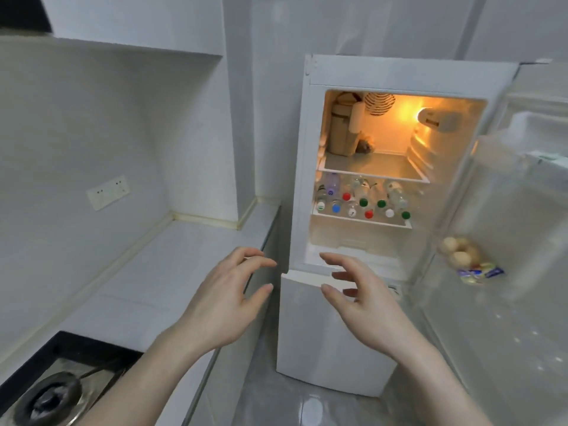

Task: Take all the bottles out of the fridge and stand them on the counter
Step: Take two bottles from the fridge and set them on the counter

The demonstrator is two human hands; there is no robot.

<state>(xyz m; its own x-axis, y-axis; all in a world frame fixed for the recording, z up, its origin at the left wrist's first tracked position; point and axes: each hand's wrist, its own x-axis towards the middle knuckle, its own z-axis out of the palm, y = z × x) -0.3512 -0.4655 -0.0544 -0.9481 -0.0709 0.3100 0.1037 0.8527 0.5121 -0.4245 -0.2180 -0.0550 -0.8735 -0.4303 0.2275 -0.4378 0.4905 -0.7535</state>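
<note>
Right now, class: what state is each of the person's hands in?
Left hand: open, fingers curled, holding nothing.
Right hand: open, fingers spread, holding nothing.

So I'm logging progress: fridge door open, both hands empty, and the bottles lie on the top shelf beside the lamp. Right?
Not quite. The head view shows the bottles on the middle shelf, below the lit one. The fridge door is open, and the left hand and right hand are empty.
</note>
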